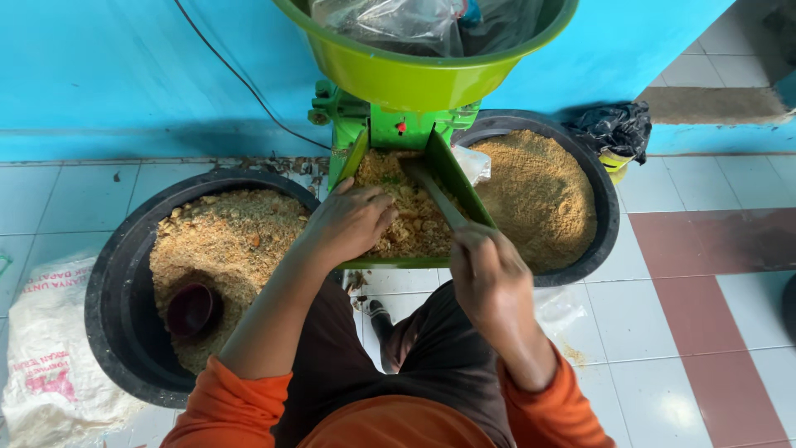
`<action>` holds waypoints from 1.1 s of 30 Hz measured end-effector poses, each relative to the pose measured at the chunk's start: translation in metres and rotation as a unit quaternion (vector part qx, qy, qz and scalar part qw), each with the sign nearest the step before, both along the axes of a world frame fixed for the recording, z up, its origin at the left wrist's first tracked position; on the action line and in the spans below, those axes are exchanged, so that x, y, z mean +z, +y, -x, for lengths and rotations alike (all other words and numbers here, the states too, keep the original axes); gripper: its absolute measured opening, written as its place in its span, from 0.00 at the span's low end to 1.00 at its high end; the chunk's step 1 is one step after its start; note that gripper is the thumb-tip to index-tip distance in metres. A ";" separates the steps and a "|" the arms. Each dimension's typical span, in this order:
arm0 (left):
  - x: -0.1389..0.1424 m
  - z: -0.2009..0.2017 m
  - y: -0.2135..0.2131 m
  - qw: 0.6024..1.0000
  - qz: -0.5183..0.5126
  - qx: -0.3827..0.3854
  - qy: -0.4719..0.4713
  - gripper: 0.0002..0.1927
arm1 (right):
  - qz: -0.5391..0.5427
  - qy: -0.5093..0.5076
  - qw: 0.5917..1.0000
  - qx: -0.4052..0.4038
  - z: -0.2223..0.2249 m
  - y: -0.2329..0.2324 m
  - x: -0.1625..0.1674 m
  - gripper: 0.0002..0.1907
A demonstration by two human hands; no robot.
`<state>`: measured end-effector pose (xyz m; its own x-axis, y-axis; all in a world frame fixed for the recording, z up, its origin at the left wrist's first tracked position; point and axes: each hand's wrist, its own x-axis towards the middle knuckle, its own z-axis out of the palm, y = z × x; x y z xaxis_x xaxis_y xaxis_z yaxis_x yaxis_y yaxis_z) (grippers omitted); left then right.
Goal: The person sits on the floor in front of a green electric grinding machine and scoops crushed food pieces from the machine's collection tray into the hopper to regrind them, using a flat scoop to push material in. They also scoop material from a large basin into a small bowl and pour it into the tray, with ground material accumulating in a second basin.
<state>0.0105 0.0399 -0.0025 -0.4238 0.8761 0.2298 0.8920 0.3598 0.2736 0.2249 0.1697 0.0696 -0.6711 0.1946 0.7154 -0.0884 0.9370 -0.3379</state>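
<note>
1. Nearest to me I see my own orange sleeves and dark trousers above the tiled floor (713, 332), as I sit facing a green machine (390, 124).
2. My right hand (491, 278) is curled tight around the handle of a flat green stick (435, 195), whose far end lies in the crumbs on the chute.
3. My left hand (348, 222) rests palm down, fingers loosely bent, on the pile of coarse brown crumbs (410, 216); I cannot tell whether it has hold of any.
4. Those crumbs lie in the green chute (460, 187), which slopes from the machine toward me, between the two tubs.
5. At my left a black tub (112, 282) stands on the floor, holding lumpy brown crumbs and a small dark red bowl (192, 309) sunk into them near the tub's near edge.
6. Just beside that tub, at the floor's near left corner, lies a white sack (50, 357).
7. At my right a second black tub (601, 199) holds finer, sandy meal (539, 195).
8. Farther off, the machine carries a wide green hopper (414, 79) with a clear plastic bag (390, 21) inside.
9. A crumpled black bag (618, 126) lies against the blue wall (99, 75), past the right tub.
</note>
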 end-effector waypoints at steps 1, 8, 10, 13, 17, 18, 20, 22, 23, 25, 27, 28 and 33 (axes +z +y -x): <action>0.002 -0.001 0.000 1.000 -0.001 -0.002 0.002 0.19 | 0.003 -0.002 1.000 -0.003 0.007 0.000 -0.006 0.08; 0.015 -0.007 -0.002 0.999 0.054 0.000 0.004 0.18 | 0.029 -0.070 0.997 0.007 0.049 0.011 -0.033 0.08; 0.015 -0.008 -0.003 0.998 0.064 -0.001 -0.010 0.18 | 0.048 -0.070 0.996 0.030 0.041 0.009 -0.025 0.08; 0.011 -0.005 -0.002 0.999 0.043 -0.009 0.016 0.18 | 0.026 -0.041 0.999 -0.008 0.018 0.002 -0.003 0.05; 0.001 -0.002 0.002 0.999 0.041 -0.018 0.017 0.19 | 0.026 -0.033 0.999 0.005 0.012 -0.002 0.016 0.05; -0.001 -0.001 0.002 0.999 0.044 -0.018 0.011 0.19 | 0.020 -0.042 0.999 0.000 0.019 -0.002 0.016 0.05; -0.003 -0.001 0.002 0.998 0.065 -0.007 -0.004 0.19 | 0.030 -0.069 0.997 0.005 0.034 0.001 0.011 0.06; -0.003 -0.001 0.001 0.998 0.061 -0.004 -0.005 0.20 | 0.062 -0.107 0.992 0.030 0.042 0.005 0.005 0.07; -0.002 -0.001 0.000 0.999 0.047 -0.009 0.003 0.20 | 0.040 -0.084 0.995 0.021 0.040 0.006 0.002 0.07; -0.001 0.000 0.000 0.999 0.028 -0.014 0.017 0.20 | -0.008 -0.032 0.999 0.005 0.027 0.008 0.003 0.08; 0.000 -0.001 -0.001 0.999 0.030 -0.016 0.012 0.19 | 0.016 -0.029 0.999 0.003 0.003 0.008 0.012 0.08; -0.001 -0.002 -0.001 0.999 0.036 -0.013 0.007 0.18 | 0.029 -0.028 0.999 0.000 -0.009 0.007 0.019 0.07; -0.003 -0.002 0.000 0.999 0.053 -0.009 0.004 0.18 | 0.069 -0.066 0.994 0.048 -0.017 -0.003 0.049 0.08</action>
<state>0.0125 0.0400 -0.0054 -0.4056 0.9035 0.1387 0.9010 0.3695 0.2275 0.2418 0.1671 0.1182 -0.7776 0.2142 0.5911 -0.1223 0.8706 -0.4765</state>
